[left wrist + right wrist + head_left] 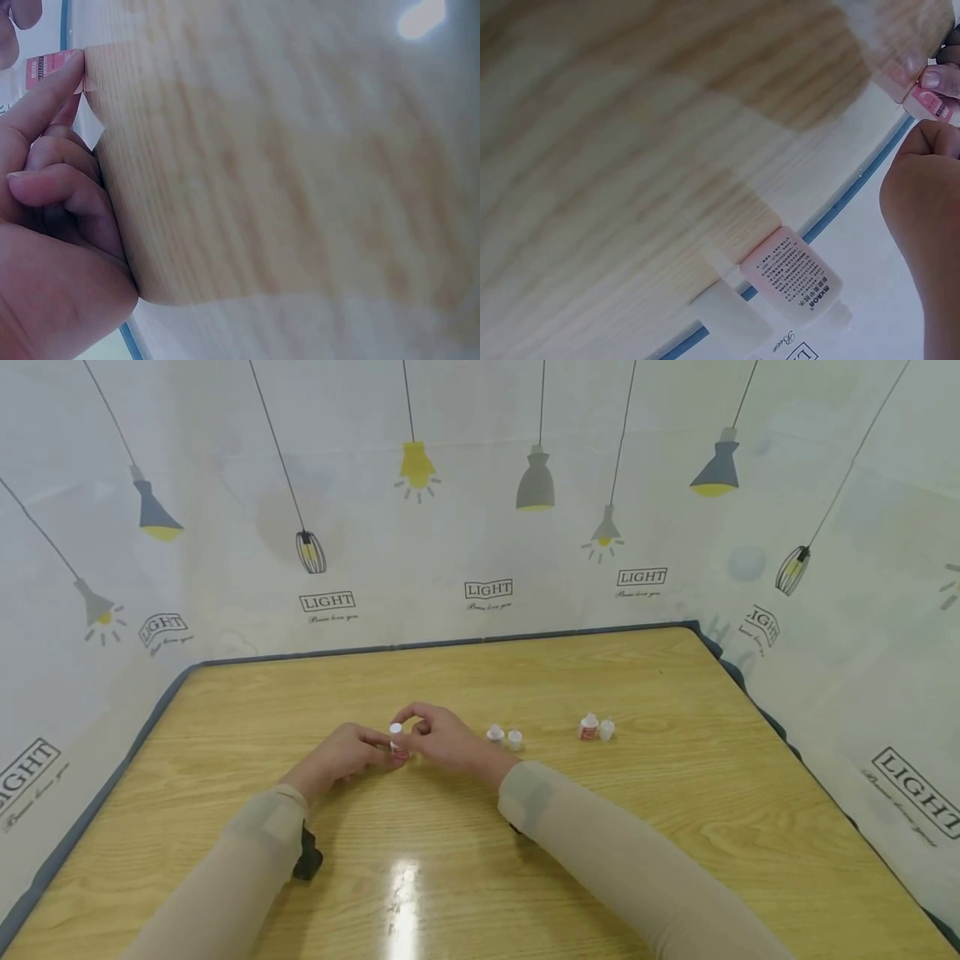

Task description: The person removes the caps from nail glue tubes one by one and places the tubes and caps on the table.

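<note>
A small glue-type bottle (401,750) with a pink label stands on the table under a white cap (396,728). My left hand (347,758) holds its lower part between thumb and index finger, the other fingers curled in the left wrist view. Around the white cap, the thumb and index finger of my right hand (444,740) are bent in a pinch; the fingertips' contact is partly hidden. In the right wrist view the left thumb lies on the pink label (932,105), close by my right hand (930,176).
To the right stands an uncapped bottle (495,734) with a loose white cap (514,740) beside it. Farther right is another such bottle (588,727) with its cap (607,730). The wooden table (637,827) meets a lamp-printed wall covering (420,543) behind.
</note>
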A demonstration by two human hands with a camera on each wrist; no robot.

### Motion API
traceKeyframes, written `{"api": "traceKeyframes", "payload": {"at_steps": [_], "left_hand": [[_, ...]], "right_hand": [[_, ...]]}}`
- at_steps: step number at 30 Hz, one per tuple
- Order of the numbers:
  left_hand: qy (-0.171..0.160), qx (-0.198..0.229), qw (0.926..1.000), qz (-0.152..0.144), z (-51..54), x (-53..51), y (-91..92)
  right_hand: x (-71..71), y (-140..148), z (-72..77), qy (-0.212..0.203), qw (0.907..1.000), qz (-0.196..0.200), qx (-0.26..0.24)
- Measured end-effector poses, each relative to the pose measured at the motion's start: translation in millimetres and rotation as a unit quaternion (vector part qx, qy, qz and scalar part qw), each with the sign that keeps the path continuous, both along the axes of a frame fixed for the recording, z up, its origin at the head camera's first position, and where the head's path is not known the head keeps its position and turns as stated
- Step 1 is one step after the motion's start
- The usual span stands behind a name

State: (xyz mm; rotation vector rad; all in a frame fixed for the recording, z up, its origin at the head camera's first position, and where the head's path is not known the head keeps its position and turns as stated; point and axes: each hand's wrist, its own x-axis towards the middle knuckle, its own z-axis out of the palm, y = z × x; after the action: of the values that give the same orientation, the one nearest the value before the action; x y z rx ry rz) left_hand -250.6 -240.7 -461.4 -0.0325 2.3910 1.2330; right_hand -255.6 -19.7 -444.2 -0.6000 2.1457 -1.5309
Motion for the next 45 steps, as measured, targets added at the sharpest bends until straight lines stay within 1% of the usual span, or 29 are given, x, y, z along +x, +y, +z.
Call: {"api": "traceKeyframes", "payload": {"at_steps": [3, 7, 15, 21, 27, 33, 45], "left_hand": [[0.001, -0.001, 1.0000, 0.001, 0.5, 0.6, 0.3], [0.003, -0.006, 1.0000, 0.002, 1.2, 1.2, 0.0], [0.006, -0.007, 1.0000, -0.003, 0.8, 0.0, 0.2], [0.004, -0.004, 1.0000, -0.001, 1.4, 0.8, 0.3], [0.001, 0.001, 1.0000, -0.001, 0.6, 0.7, 0.7], [0.000, -0.010, 0.9999, 0.007, 1.2, 1.3, 1.0], [-0.005, -0.004, 1.0000, 0.005, 3.0, 1.1, 1.2]], "right_hand": [[-0.1, -0.6, -0.7, 0.008, 0.9999, -0.006, 0.004], [0.3, -0.4, -0.5, 0.008, 0.9999, -0.011, 0.005], [0.0, 1.4, -1.2, 0.014, 0.9999, -0.008, 0.003], [-0.4, 1.0, -1.7, 0.020, 0.9997, -0.015, -0.007], [1.8, 0.7, 1.1, 0.042, 0.9987, -0.024, -0.016], [3.3, 0.9, 3.1, 0.057, 0.9977, -0.033, -0.015], [1.3, 0.6, 2.6, 0.045, 0.9970, -0.055, -0.029]]}}
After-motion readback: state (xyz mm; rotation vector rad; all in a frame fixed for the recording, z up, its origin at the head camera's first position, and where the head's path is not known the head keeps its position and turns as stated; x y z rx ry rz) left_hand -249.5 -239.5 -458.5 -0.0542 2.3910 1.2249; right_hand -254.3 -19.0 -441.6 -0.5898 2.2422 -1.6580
